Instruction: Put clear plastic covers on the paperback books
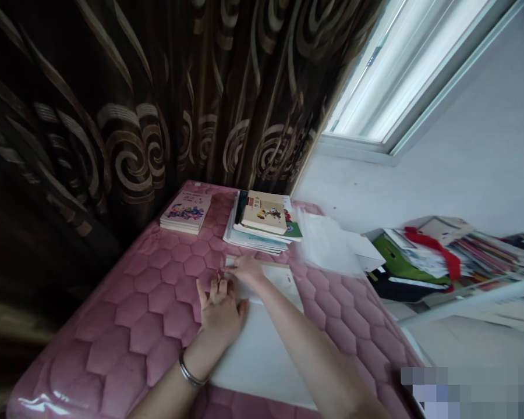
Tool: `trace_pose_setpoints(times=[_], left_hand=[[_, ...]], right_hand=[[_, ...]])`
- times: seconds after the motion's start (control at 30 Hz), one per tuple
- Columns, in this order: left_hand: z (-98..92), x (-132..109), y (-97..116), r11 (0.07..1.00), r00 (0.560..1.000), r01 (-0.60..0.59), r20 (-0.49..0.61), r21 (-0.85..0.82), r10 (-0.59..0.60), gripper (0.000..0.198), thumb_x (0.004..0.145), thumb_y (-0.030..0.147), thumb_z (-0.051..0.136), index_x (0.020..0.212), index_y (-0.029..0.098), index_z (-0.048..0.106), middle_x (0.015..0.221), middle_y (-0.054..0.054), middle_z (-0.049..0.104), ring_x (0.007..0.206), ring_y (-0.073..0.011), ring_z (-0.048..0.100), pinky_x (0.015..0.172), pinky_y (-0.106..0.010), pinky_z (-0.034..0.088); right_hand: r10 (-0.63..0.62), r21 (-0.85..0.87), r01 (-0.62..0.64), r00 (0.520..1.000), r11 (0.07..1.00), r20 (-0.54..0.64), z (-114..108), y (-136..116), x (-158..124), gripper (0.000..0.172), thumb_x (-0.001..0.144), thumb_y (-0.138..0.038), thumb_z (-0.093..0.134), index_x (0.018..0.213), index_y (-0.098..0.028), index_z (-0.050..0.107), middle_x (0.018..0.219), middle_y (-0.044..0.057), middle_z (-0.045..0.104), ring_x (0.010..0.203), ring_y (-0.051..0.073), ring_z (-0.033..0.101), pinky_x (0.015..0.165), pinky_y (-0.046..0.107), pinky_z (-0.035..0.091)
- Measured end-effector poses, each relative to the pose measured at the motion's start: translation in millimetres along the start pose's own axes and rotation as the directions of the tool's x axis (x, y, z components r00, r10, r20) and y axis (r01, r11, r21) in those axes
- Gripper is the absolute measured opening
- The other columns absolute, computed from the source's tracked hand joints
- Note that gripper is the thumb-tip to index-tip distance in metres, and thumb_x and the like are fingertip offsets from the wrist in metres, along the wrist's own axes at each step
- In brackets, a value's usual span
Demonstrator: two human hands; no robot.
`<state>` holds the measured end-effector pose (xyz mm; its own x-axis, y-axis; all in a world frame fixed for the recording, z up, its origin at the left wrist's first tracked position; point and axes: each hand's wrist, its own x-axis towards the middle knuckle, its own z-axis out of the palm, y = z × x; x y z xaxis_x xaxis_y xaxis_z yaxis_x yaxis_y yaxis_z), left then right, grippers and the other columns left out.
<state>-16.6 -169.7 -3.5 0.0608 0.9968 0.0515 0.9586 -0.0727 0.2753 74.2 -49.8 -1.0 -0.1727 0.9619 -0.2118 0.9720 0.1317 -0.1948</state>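
Observation:
A large whitish sheet lies on the pink table, and a pale book or booklet with a small red mark is at its far end. My left hand rests on the left edge of the sheet, fingers spread and palm down; a silver bracelet is on that wrist. Just beyond it, my right hand reaches across to the far left corner of the booklet. Its fingers are drawn together at the sheet's edge there; the fingertips are partly hidden and slightly blurred.
A stack of books stands behind the hands, with thin books to its left. Translucent sheets lie at the right edge. A padded pink cover under clear plastic spans the table. A shelf with papers is at right; patterned curtains hang behind.

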Motion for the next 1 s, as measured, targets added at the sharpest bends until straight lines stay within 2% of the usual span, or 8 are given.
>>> trace_pose_setpoints(times=[0.13, 0.3, 0.43, 0.53, 0.7, 0.8, 0.9, 1.0], left_hand=[[0.0, -1, 0, 1.0, 1.0, 0.001, -0.008, 0.022, -0.001, 0.052, 0.091, 0.041, 0.036, 0.132, 0.016, 0.054, 0.139, -0.014, 0.05, 0.132, -0.0341, 0.036, 0.112, -0.064, -0.002], [-0.7, -1, 0, 1.0, 1.0, -0.005, -0.018, 0.004, 0.005, 0.049, 0.091, 0.039, 0.037, 0.13, 0.016, 0.057, 0.134, -0.015, 0.054, 0.131, -0.0335, 0.037, 0.112, -0.064, -0.002], [1.2, -1, -1, 1.0, 0.999, -0.004, -0.034, 0.006, 0.004, 0.05, 0.09, 0.041, 0.038, 0.129, 0.017, 0.058, 0.133, -0.014, 0.054, 0.13, -0.0347, 0.039, 0.112, -0.065, -0.001], [3.0, -1, -2, 1.0, 1.0, -0.007, -0.022, 0.026, 0.007, 0.05, 0.091, 0.043, 0.036, 0.127, 0.019, 0.059, 0.135, -0.013, 0.053, 0.131, -0.0344, 0.037, 0.111, -0.065, -0.002], [3.8, 0, -2, 0.998, 1.0, -0.005, -0.008, 0.057, 0.005, 0.053, 0.091, 0.046, 0.034, 0.132, 0.019, 0.055, 0.139, -0.012, 0.052, 0.134, -0.0339, 0.036, 0.112, -0.064, -0.004], [4.2, 0, -2, 0.996, 1.0, -0.023, -0.002, 0.088, 0.023, 0.054, 0.092, 0.045, 0.031, 0.133, 0.018, 0.053, 0.141, -0.012, 0.049, 0.135, -0.0332, 0.034, 0.111, -0.065, -0.007], [4.7, 0, -3, 0.991, 0.999, -0.034, -0.008, 0.127, 0.036, 0.056, 0.092, 0.044, 0.029, 0.133, 0.015, 0.052, 0.142, -0.013, 0.049, 0.137, -0.0326, 0.033, 0.11, -0.065, -0.009], [2.8, 2, -3, 0.982, 0.999, -0.036, 0.004, 0.184, 0.036, 0.056, 0.092, 0.043, 0.03, 0.133, 0.014, 0.053, 0.141, -0.013, 0.049, 0.138, -0.0328, 0.03, 0.11, -0.065, -0.01]], right_hand=[[0.067, -0.012, -0.067, 0.997, 0.998, -0.025, 0, -1, 5, 0.063, 0.077, -0.074, 0.05, 0.096, -0.019, 0.074, 0.1, 0.015, 0.073, 0.096, 0.027, 0.068, 0.075, 0.029, 0.051], [0.145, -0.014, -0.147, 0.985, 0.989, -0.093, -5, -12, 28, 0.065, 0.086, -0.065, 0.043, 0.114, -0.01, 0.065, 0.11, 0.023, 0.068, 0.102, 0.029, 0.066, 0.079, 0.035, 0.051], [0.114, -0.005, -0.115, 0.988, 0.993, -0.108, -5, -15, 29, 0.061, 0.091, -0.059, 0.039, 0.112, -0.008, 0.066, 0.109, 0.024, 0.067, 0.101, 0.028, 0.066, 0.08, 0.035, 0.05], [0.053, 0.013, -0.052, 0.992, 0.999, -0.117, 0, -7, 15, 0.054, 0.09, -0.058, 0.043, 0.104, -0.014, 0.07, 0.106, 0.018, 0.07, 0.1, 0.027, 0.066, 0.08, 0.032, 0.048], [-0.005, 0.074, 0.014, 0.992, 0.997, -0.123, 4, 38, -21, 0.039, 0.084, -0.056, 0.055, 0.081, -0.021, 0.072, 0.086, 0.006, 0.074, 0.082, 0.018, 0.067, 0.067, 0.023, 0.043], [0.05, 0.135, -0.033, 0.991, 0.99, -0.123, 2, 78, -46, 0.031, 0.078, -0.051, 0.066, 0.072, -0.021, 0.069, 0.077, 0.001, 0.072, 0.072, 0.015, 0.065, 0.058, 0.022, 0.038], [0.147, 0.263, -0.106, 0.979, 0.959, -0.143, 1, 115, -66, 0.027, 0.072, -0.044, 0.072, 0.062, -0.02, 0.065, 0.066, -0.001, 0.067, 0.065, 0.013, 0.061, 0.055, 0.021, 0.034], [0.141, 0.36, -0.054, 0.965, 0.931, -0.221, 5, 138, -75, 0.028, 0.07, -0.039, 0.072, 0.054, -0.019, 0.06, 0.06, -0.003, 0.063, 0.062, 0.012, 0.057, 0.055, 0.021, 0.033]])
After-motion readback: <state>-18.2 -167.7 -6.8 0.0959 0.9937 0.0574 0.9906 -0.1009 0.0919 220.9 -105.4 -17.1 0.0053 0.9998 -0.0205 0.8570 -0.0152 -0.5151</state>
